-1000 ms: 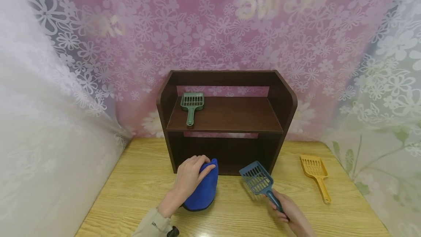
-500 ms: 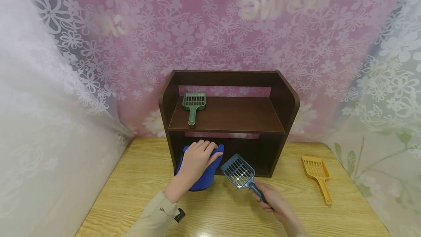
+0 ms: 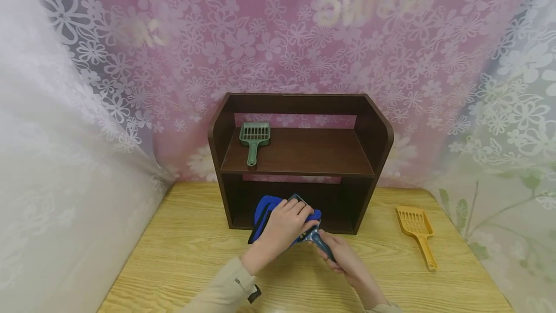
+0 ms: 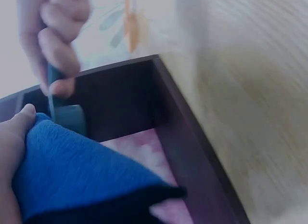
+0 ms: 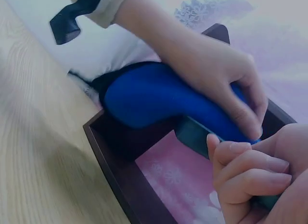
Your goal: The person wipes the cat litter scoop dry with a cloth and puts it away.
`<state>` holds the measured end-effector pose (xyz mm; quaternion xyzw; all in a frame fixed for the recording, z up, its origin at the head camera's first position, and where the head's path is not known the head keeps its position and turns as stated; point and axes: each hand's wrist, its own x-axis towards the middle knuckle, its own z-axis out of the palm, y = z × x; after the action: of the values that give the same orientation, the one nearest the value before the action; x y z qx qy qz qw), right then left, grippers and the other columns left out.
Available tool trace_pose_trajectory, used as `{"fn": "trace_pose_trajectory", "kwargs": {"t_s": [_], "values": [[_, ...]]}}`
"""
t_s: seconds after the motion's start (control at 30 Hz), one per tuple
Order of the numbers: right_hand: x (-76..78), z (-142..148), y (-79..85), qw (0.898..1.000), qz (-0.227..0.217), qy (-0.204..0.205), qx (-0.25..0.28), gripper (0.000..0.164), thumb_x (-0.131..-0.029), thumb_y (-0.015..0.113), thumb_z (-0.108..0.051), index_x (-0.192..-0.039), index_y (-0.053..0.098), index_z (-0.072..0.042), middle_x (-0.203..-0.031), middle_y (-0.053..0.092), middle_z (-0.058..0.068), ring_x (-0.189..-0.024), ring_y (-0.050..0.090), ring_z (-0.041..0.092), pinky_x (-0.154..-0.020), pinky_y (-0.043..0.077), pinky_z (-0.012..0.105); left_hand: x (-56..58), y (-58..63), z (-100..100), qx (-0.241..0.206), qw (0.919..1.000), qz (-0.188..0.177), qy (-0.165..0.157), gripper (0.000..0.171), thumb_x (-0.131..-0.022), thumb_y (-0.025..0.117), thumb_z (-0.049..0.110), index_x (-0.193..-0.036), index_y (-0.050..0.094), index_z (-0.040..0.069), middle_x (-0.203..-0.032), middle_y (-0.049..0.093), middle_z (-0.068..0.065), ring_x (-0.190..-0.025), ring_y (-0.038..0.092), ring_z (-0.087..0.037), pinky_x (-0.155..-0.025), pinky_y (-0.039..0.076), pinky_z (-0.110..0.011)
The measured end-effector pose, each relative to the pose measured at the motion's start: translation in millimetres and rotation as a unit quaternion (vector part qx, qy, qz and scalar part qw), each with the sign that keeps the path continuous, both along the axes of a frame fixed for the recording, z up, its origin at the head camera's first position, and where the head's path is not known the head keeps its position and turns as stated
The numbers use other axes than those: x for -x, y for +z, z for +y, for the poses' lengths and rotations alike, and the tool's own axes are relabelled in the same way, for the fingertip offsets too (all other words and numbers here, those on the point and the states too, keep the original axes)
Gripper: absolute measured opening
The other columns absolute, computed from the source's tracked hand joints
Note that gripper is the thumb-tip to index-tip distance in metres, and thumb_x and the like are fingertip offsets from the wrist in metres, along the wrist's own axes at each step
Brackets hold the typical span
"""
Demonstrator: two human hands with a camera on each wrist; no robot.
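Compared with half a second ago, the left hand (image 3: 286, 221) and the blue cloth (image 3: 264, 205) have shifted to the right, while the right hand (image 3: 340, 255) has brought the dark blue scoop (image 3: 323, 248) a little to the left. Cloth and scoop showed side by side then; now the cloth and the left hand cover most of the scoop's slotted head. The left hand pinches the cloth, thumb near and fingers curled over the far side; the right hand grips the scoop by its handle. On the far right, the yellow scoop (image 3: 425, 250) lies where it was, as does the green scoop (image 3: 252, 151) on the upper board of the shelf (image 3: 312, 151).

At the left, the table (image 3: 182, 245) runs from the white curtain (image 3: 56, 206) to the shelf's side panel. Cloth and scoop are in front of the shelf's lower compartment, well below the upper board; whether they reach past its front edge I cannot tell. Table top shows on the near side of both hands, and a strip of it separates the right hand from the yellow scoop, which is near the table's right edge.

The cloth looks soft and fuzzy, bunched, with a black border on its left side. The scoop's head tilts up toward the far left, one corner showing beyond the left hand's fingers; its smooth handle points toward the near right.
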<state>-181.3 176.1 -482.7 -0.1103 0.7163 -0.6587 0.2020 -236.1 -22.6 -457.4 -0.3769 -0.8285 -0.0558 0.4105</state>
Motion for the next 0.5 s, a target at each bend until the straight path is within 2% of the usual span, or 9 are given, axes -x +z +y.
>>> {"fn": "trace_pose_trajectory", "kwargs": {"t_s": [0.23, 0.5], "values": [[1.6, 1.7, 3.5, 0.999, -0.002, -0.037, -0.006, 0.050, -0.112, 0.032, -0.038, -0.115, 0.058, 0.005, -0.066, 0.041, -0.006, -0.040, 0.026, -0.001, -0.040, 0.023, 0.015, -0.4, -14.5, -2.9, 0.050, 0.9979, -0.033, -0.024, 0.020, -0.097, 0.070, 0.039, -0.108, 0.073, 0.022, -0.099, 0.068, 0.006, -0.090, 0.060, -0.012, -0.076, 0.044, -0.026], [0.2, -7.2, 3.3, 0.998, 0.001, -0.059, -0.035, 0.052, -0.112, 0.035, -0.039, -0.122, 0.059, 0.007, -0.066, 0.044, -0.004, -0.041, 0.025, 0.002, -0.039, 0.022, 0.016, 2.7, -16.5, -6.8, 0.047, 0.9982, -0.030, -0.023, 0.015, -0.095, 0.073, 0.036, -0.105, 0.076, 0.026, -0.096, 0.068, 0.005, -0.088, 0.059, -0.013, -0.075, 0.041, -0.027]]}}
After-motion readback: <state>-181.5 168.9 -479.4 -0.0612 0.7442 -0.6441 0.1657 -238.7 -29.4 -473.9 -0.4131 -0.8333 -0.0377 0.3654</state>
